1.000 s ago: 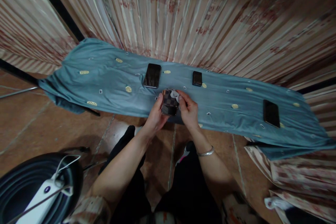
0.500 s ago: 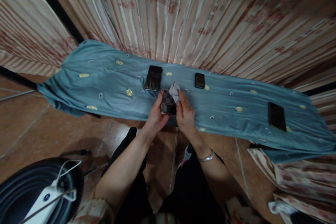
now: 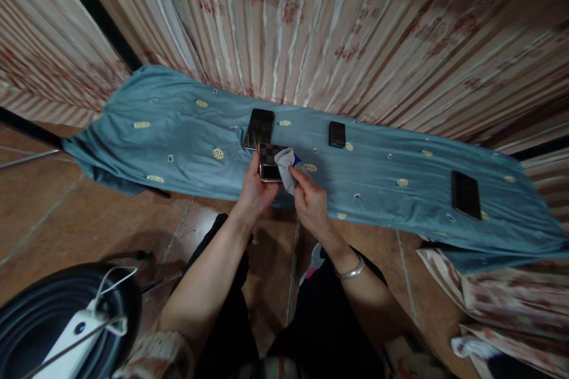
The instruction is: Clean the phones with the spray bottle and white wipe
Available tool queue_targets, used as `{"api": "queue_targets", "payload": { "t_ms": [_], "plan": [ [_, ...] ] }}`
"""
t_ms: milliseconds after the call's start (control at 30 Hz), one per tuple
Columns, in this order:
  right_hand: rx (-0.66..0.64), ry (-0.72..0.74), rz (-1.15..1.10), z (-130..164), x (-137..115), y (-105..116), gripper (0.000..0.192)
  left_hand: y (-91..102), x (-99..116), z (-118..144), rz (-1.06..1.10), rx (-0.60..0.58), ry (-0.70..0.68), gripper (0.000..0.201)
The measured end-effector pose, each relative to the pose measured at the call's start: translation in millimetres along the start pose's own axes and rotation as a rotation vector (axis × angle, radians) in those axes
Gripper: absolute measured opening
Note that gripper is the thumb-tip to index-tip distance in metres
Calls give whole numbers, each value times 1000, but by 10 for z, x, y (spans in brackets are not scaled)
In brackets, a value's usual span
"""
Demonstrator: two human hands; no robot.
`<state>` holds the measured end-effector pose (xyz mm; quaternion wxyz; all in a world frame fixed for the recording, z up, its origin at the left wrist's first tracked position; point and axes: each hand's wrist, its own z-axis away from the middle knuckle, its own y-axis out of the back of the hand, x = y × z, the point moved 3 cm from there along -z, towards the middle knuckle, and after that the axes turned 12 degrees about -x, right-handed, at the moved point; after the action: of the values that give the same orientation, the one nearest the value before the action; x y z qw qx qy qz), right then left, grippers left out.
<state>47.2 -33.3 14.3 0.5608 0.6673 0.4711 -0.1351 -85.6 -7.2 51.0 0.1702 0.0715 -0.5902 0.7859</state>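
Observation:
My left hand [image 3: 256, 188] is closed around the lower left edge of a phone [image 3: 267, 155] with a dark checkered back and a shiny rim. Between the fingers of my right hand [image 3: 310, 196] is a light grey cloth [image 3: 285, 164], bunched up and lying against the right part of the phone. A bit of blue shows at the cloth's upper right. The phone is held over the near edge of the teal sheet [image 3: 191, 148], and its right end is hidden by the cloth. Just beyond it lies a black phone [image 3: 260, 127].
On the sheet are a small black square object [image 3: 336, 134] and, at the right, another dark phone [image 3: 466, 195]. Pleated curtains [image 3: 284, 23] hang behind. A coiled black hose [image 3: 120, 302] and a white power strip [image 3: 73, 337] are at lower left.
Both hands have shifted slightly left with the phone. The cloth has spread out more and now covers the phone's right part, with blue showing on it.

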Motion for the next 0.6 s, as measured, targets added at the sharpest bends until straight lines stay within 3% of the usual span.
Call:
{"api": "queue_targets", "payload": {
  "t_ms": [267, 600],
  "plan": [
    [8, -10, -29, -17, 42, 100, 33, 75, -5, -44, 34, 11, -11, 40],
    [105, 202, 295, -33, -51, 132, 21, 84, -135, -58, -24, 5, -31, 33]
  ]
}}
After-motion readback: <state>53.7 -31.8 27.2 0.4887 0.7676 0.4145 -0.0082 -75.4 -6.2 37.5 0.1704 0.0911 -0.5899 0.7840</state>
